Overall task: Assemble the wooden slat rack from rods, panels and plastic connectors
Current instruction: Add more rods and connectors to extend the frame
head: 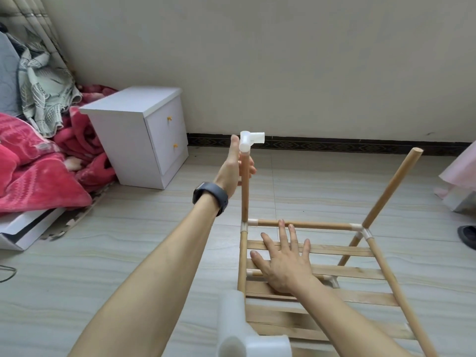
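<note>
**On the floor: a half-built rack under both my hands**

On the pale tiled floor, left of me, a crumpled red blanket lies heaped beside a white two-drawer bedside cabinet that stands near the wall. Straight ahead of me lies the light wooden slat rack, with its flat slats running crosswise between two long side rods. A round upright wooden rod rises from its far left corner. From the far right corner a second leaning wooden rod tilts out to the right, its top end bare. A thinner wooden cross rod joins those two corners. At the near corner, blurred and close to my face, sits a large white plastic joint.

My right hand lies palm down on the slats, fingers straight and spread, gripping nothing, with the longest fingertips reaching the cross rod. My left hand is curled round the upper part of the upright wooden rod, with the thumb pointing up. A black wristwatch sits on that wrist. Just beside my thumb, a white plastic corner connector caps the top of the rod, one socket pointing right
</note>
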{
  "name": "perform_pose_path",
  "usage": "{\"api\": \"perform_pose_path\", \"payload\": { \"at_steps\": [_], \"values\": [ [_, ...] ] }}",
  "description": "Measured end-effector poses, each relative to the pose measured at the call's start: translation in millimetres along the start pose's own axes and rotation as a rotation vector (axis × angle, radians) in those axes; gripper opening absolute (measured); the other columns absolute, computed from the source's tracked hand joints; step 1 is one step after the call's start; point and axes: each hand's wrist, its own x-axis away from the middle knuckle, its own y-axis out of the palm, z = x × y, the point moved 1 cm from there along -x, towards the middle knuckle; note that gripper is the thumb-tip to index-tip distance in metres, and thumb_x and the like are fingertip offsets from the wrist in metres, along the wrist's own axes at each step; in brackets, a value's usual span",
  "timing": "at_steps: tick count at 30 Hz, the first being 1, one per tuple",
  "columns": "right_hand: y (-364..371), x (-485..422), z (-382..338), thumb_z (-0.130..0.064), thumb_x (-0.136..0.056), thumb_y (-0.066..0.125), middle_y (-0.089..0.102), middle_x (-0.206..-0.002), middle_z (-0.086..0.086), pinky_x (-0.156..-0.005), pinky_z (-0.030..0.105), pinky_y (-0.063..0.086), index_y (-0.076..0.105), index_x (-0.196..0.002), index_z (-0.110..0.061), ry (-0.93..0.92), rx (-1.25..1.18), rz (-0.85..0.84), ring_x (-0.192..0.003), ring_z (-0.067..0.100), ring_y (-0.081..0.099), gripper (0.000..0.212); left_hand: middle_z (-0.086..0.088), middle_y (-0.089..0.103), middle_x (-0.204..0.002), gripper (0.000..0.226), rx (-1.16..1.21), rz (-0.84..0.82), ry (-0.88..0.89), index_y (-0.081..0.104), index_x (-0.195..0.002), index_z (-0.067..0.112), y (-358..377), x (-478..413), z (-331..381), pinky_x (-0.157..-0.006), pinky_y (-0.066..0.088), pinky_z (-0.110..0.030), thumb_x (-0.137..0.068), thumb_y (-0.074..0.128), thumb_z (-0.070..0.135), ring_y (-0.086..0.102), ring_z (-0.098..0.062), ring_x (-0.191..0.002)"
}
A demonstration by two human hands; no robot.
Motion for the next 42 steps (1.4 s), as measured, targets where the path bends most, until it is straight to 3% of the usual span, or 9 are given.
{"api": "perform_pose_path", "payload": {
  "at_steps": [3,6,10,15,22,30,34,38,42],
  "values": [
    [-7,12,-6,-0.079,-0.089,-0.004,-0.042,-0.159,0.002,-0.111,0.071,-0.016,-0.012,-0.157,-0.046,0.062,0.048,0.003,-0.151,0.032,-0.03,0.076,-0.002,0.066,-0.108,0.03,-0.177,0.17,-0.044,0.052,-0.104,0.021,-25,43,-52,-0.076,0.044,-0.032,-0.105,0.036,0.046,0.061,-0.018,-0.099],
    [-22,34,-19,-0.066,-0.1,0.006,-0.033,-0.164,0.005,-0.115,0.071,-0.012,-0.011,-0.159,-0.041,0.043,0.075,0.026,-0.152,0.033,-0.026,0.066,0.002,0.07,-0.097,0.004,-0.146,0.377,-0.048,0.054,-0.099,0.027,-62,108,-97,-0.073,0.045,-0.028,-0.102,0.052,0.03,0.067,-0.016,-0.092],
    [-23,99,-26,-0.052,-0.099,0.045,-0.005,-0.17,0.011,-0.122,0.063,-0.004,0.008,-0.161,-0.027,-0.042,-0.029,0.034,-0.155,0.035,-0.005,0.076,0.0,0.072,-0.089,0.011,-0.149,0.573,-0.137,0.056,-0.098,0.027,-104,216,-145,-0.073,0.05,-0.028,-0.096,0.06,0.017,0.069,-0.015,-0.082],
    [13,178,-31,-0.049,-0.102,0.035,0.007,-0.171,0.005,-0.126,0.054,0.007,0.022,-0.159,-0.026,-0.082,-0.091,0.102,-0.157,0.026,-0.001,0.064,-0.002,0.064,-0.099,0.01,-0.297,0.794,-0.434,0.053,-0.104,0.019,-142,363,-229,-0.071,0.047,-0.028,-0.096,0.059,0.016,0.064,-0.023,-0.09],
    [33,200,-45,-0.055,-0.1,0.024,0.009,-0.171,0.0,-0.125,0.05,0.009,0.018,-0.159,-0.035,-0.108,0.012,0.102,-0.157,0.019,0.0,0.062,-0.009,0.037,-0.134,0.046,-0.598,0.367,-1.018,0.046,-0.134,0.033,-144,493,-338,-0.093,0.048,-0.035,-0.091,0.06,0.023,0.057,-0.032,-0.108],
    [35,198,-43,-0.063,-0.097,0.022,0.013,-0.17,0.001,-0.125,0.05,0.009,0.018,-0.159,-0.037,-0.104,0.043,0.089,-0.156,0.02,0.005,0.067,-0.005,0.053,-0.118,0.02,-0.73,0.262,-0.96,0.053,-0.118,0.03,-121,493,-367,-0.079,0.045,-0.031,-0.1,0.046,0.029,0.055,-0.025,-0.091],
    [33,202,-44,-0.067,-0.09,0.011,0.013,-0.17,0.002,-0.126,0.051,0.008,0.02,-0.157,-0.037,-0.122,0.02,0.077,-0.157,0.02,0.005,0.074,-0.002,0.069,-0.096,0.021,-0.449,0.269,-0.894,0.059,-0.107,0.019,-106,456,-336,-0.084,0.054,-0.037,-0.099,0.054,0.039,0.067,-0.026,-0.088],
    [25,200,-38,-0.06,-0.103,0.029,0.002,-0.171,0.001,-0.125,0.052,0.0,0.014,-0.161,-0.036,-0.172,-0.096,-0.039,-0.157,0.021,-0.003,0.065,0.003,0.069,-0.078,0.033,-0.131,-0.012,-0.643,0.063,-0.114,0.008,-77,399,-243,-0.062,0.049,-0.024,-0.101,0.053,0.037,0.061,-0.01,-0.062],
    [-12,222,-30,-0.034,-0.101,0.057,0.051,-0.152,0.007,-0.117,0.041,0.035,0.06,-0.138,-0.027,-0.206,-0.661,-0.107,-0.141,0.021,0.046,0.038,0.002,0.07,-0.077,0.028,0.173,-0.229,-0.501,0.066,-0.103,0.012,-52,378,-138,-0.062,0.051,-0.022,-0.1,0.054,0.037,0.06,-0.01,-0.063]
  ]
}}
